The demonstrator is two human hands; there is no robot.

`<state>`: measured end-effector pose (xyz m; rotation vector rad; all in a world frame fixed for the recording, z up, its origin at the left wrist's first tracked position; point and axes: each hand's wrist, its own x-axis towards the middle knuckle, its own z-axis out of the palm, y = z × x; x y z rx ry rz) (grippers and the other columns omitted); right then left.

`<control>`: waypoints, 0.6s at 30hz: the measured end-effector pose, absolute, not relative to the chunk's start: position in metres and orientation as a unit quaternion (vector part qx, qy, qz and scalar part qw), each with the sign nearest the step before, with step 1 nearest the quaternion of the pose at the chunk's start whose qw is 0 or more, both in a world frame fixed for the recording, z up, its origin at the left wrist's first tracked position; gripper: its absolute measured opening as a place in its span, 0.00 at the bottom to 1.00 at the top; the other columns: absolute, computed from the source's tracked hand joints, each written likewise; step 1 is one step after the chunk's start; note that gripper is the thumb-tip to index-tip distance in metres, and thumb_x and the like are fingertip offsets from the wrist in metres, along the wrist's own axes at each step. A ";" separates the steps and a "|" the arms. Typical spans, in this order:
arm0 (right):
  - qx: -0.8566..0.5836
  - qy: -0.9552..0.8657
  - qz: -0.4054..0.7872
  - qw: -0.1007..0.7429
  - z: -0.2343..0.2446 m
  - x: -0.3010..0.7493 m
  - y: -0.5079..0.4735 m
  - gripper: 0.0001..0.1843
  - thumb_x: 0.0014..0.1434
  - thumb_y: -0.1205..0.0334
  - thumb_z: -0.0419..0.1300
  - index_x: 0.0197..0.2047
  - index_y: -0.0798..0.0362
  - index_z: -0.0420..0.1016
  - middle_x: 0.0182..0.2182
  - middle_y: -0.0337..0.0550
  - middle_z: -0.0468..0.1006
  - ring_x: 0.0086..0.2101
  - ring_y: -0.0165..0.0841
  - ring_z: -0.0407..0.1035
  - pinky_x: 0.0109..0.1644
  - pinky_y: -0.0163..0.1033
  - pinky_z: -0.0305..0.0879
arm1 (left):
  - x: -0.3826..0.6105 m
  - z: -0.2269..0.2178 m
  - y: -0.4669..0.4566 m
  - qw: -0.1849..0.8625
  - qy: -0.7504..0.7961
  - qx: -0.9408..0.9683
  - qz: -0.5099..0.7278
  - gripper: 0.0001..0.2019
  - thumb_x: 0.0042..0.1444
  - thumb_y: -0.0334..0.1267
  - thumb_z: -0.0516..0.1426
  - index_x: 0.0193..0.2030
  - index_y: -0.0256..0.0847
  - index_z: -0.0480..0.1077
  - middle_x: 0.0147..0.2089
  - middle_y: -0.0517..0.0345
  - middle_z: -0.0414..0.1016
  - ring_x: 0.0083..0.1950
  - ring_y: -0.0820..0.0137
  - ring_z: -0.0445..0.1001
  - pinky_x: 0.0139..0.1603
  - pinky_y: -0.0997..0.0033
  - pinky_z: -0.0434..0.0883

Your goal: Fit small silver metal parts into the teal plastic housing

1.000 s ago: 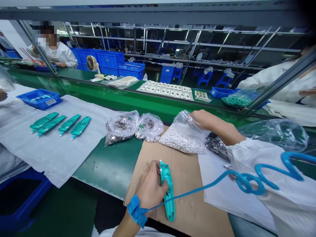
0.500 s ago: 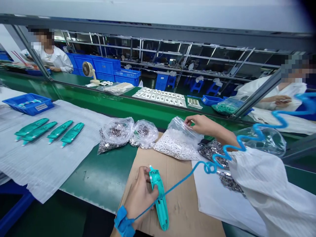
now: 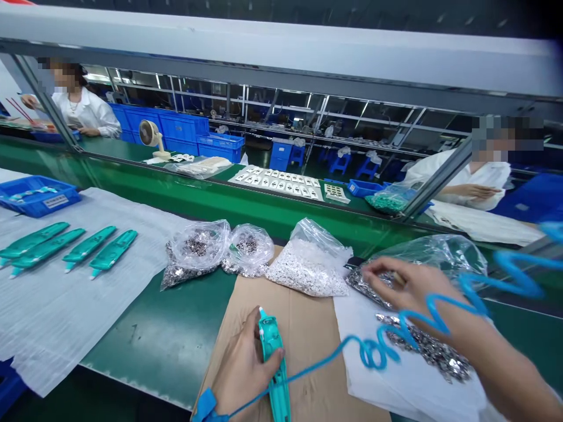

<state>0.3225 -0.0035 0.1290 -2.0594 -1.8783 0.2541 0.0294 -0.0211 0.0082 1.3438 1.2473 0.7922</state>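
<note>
My left hand is closed around a teal plastic housing half, its hollow side facing up and its white tip pointing away from me. It is held over the brown cardboard. My right hand has its fingers curled together in front of a clear bag of dark metal parts; anything pinched there is too small to name. A zip bag of small white parts stands open left of that hand. Below it, loose shiny metal parts lie on a white sheet.
Two bags of metal parts stand further left. Several teal housings and a blue tray rest on white foam. A coiled blue cord crosses before my right arm. Two co-workers sit across the green line.
My right hand has left the bag of white parts and moved right and toward me, over the dark metal parts. My left hand still holds the housing half. The view has shifted slightly.
</note>
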 end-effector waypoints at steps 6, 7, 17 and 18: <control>-0.716 -0.666 0.163 0.129 0.058 0.292 -0.050 0.09 0.60 0.61 0.50 0.35 0.49 0.72 0.30 0.43 0.77 0.28 0.37 0.72 0.31 0.39 0.63 | 0.036 0.004 -0.020 0.526 0.528 0.587 0.315 0.35 0.52 0.44 0.61 0.66 0.39 0.60 0.36 0.56 0.78 0.43 0.58 0.78 0.44 0.65 0.75; -0.715 -0.665 0.174 0.128 0.051 0.288 -0.052 0.10 0.61 0.62 0.49 0.37 0.49 0.72 0.32 0.43 0.78 0.30 0.37 0.73 0.33 0.39 0.64 | 0.038 0.004 -0.020 0.546 0.520 0.577 0.313 0.36 0.52 0.46 0.61 0.66 0.38 0.58 0.38 0.54 0.79 0.44 0.58 0.78 0.44 0.65 0.75; -0.695 -0.651 0.245 0.182 0.039 0.261 -0.062 0.15 0.63 0.60 0.49 0.41 0.49 0.78 0.42 0.47 0.82 0.44 0.42 0.76 0.48 0.43 0.68 | 0.044 -0.003 -0.022 0.621 0.469 0.530 0.337 0.26 0.57 0.44 0.61 0.60 0.41 0.59 0.50 0.51 0.74 0.54 0.60 0.74 0.55 0.65 0.71; -0.694 -0.642 0.256 0.201 0.040 0.256 -0.061 0.15 0.64 0.58 0.50 0.42 0.49 0.78 0.42 0.46 0.82 0.44 0.42 0.76 0.48 0.43 0.68 | 0.044 -0.003 -0.023 0.616 0.468 0.529 0.348 0.25 0.57 0.44 0.60 0.59 0.41 0.60 0.50 0.51 0.73 0.54 0.60 0.74 0.55 0.65 0.70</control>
